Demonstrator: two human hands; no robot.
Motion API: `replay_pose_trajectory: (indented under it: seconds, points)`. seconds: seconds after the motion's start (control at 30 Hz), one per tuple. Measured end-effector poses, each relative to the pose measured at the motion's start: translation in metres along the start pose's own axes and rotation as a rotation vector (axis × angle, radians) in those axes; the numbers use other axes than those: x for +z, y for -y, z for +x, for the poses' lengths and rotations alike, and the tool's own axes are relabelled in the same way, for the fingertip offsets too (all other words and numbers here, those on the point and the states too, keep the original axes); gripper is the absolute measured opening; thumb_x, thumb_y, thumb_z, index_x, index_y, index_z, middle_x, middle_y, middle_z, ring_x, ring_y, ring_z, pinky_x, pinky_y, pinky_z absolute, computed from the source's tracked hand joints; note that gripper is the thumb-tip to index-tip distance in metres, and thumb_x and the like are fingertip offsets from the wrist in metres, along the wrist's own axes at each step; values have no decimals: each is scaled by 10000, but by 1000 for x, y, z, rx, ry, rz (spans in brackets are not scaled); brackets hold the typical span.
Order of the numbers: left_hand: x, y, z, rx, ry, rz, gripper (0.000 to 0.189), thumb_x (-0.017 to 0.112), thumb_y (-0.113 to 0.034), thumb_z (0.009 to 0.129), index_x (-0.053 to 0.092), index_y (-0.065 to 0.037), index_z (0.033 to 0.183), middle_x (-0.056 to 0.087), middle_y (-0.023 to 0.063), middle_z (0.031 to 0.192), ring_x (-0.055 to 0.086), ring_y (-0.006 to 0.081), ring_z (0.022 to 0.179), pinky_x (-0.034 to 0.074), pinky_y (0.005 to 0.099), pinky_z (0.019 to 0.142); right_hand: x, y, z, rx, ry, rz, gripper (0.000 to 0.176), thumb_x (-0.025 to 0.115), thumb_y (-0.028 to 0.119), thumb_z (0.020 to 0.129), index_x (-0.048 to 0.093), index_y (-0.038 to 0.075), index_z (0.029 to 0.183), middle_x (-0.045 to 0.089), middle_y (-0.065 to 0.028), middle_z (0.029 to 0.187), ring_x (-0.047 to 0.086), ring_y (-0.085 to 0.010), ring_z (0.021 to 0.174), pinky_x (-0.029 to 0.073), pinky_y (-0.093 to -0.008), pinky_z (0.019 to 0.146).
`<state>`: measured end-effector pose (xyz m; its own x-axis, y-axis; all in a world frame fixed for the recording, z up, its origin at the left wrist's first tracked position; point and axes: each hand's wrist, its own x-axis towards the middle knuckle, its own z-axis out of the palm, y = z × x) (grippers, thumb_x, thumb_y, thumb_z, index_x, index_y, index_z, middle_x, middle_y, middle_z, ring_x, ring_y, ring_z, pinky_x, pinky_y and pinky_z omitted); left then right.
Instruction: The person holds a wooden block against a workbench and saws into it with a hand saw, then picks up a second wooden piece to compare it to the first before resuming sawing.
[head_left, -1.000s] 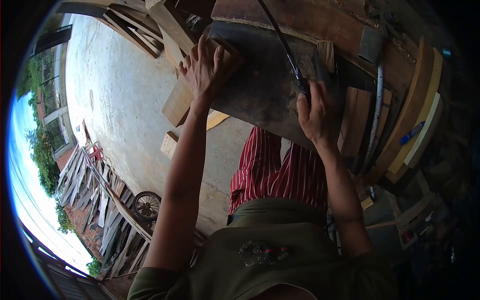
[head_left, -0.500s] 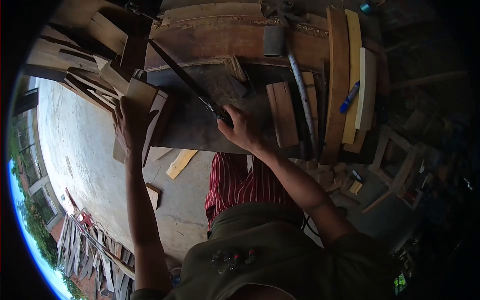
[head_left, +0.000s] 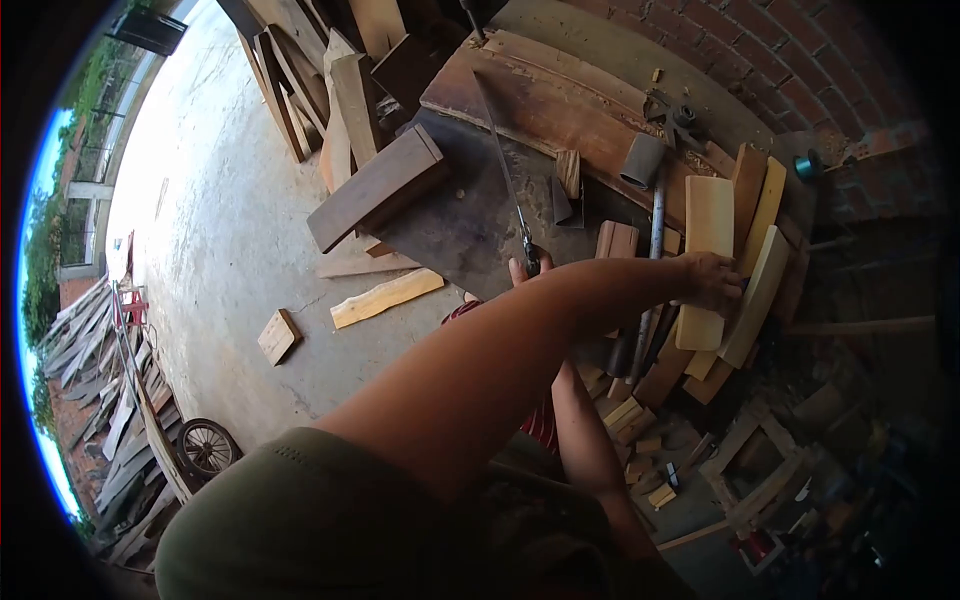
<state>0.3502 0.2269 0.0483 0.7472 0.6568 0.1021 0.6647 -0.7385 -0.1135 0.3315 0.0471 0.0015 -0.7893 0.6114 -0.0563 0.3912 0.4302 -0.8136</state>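
Now clear of the dark board (head_left: 375,187), the person's left hand (head_left: 715,280) stretches across to a pale plank (head_left: 708,215) at the right end of the bench (head_left: 450,232).
Half a second earlier that hand pressed on wood at the bench's left edge; the board there lies unheld, jutting over the edge, so sawing looks paused. The right hand (head_left: 522,268), largely hidden behind the left forearm, keeps its fingers clamped on the handle of the saw (head_left: 500,160), its thin blade running away over the dark top. The left fingers rest on the plank, smooth, light and straight-cut among similar offcuts beside a metal tube (head_left: 657,215); whether they grip it cannot be told.
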Motion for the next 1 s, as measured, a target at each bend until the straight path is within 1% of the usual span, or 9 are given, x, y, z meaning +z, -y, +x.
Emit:
replay_pose_trajectory:
  seconds: [0.03, 0.13, 0.23, 0.27, 0.37, 0.47, 0.6, 0.7, 1.0]
  points:
    - [1, 0, 3, -15, -1, -3, 719, 821, -338, 703, 500, -323, 1346, 499, -27, 1245, 493, 181, 1279, 286, 417, 1199, -19, 23, -4, 234, 27, 120, 411, 530, 353, 1009, 577, 40, 1271, 656, -123, 1144, 626, -244, 1087, 490, -371, 887]
    - [-10, -1, -7, -192, -178, -124, 570, 688, -250, 851, 500, -326, 1384, 515, -14, 1278, 478, 193, 1302, 249, 486, 1213, -15, -3, -16, 215, 35, 60, 393, 548, 323, 1003, 578, 28, 1262, 674, -158, 1076, 653, -297, 1024, 509, -394, 842]
    - [-43, 12, -93, -525, -407, -310, 527, 645, -205, 887, 520, -292, 1391, 537, 33, 1294, 494, 242, 1268, 253, 519, 1197, -9, -28, -13, 168, 6, -25, 368, 575, 278, 995, 579, 10, 1247, 700, -210, 974, 693, -376, 930, 537, -429, 775]
    - [-43, 18, -133, -676, -629, -295, 474, 629, -180, 898, 541, -226, 1362, 544, 78, 1294, 512, 282, 1214, 303, 494, 1154, -6, -25, -9, -29, -248, 19, 371, 573, 295, 997, 579, -9, 1210, 688, -248, 992, 681, -429, 890, 534, -458, 709]
    - [-30, 23, -265, -1399, -843, -146, 373, 587, -117, 906, 571, -132, 1278, 567, 116, 1194, 524, 334, 1119, 384, 446, 985, -21, -3, -6, 49, -119, 115, 354, 552, 288, 1011, 573, -4, 1210, 687, -245, 975, 682, -426, 904, 534, -465, 695]
    - [-4, 24, -377, -1926, -596, 20, 348, 543, -237, 968, 570, -140, 1302, 561, 99, 1235, 514, 325, 1171, 372, 442, 1021, -15, 7, 4, -26, -111, 54, 305, 549, 251, 1017, 560, -1, 1187, 686, -241, 950, 685, -425, 894, 533, -465, 672]
    - [37, 28, -429, -1890, -338, 106, 418, 502, -369, 999, 529, -153, 1356, 550, 98, 1291, 486, 317, 1239, 322, 487, 1074, -6, 17, 26, -89, -52, 19, 245, 566, 183, 1005, 543, -9, 1156, 680, -252, 928, 690, -423, 870, 529, -459, 627]
    - [47, 19, -414, -1746, -179, 322, 711, 445, -634, 961, 439, -126, 1459, 503, 87, 1355, 421, 293, 1317, 205, 598, 1124, -2, 14, 33, -99, -10, 13, 231, 574, 163, 999, 542, -11, 1148, 678, -259, 922, 690, -427, 859, 526, -460, 613]
    - [45, 8, -444, -1712, -151, 295, 677, 483, -606, 942, 449, -138, 1431, 505, 104, 1317, 439, 292, 1276, 211, 553, 1114, 9, 24, 42, -132, 11, 46, 231, 578, 138, 992, 543, -5, 1170, 682, -250, 893, 696, -423, 837, 528, -452, 601]
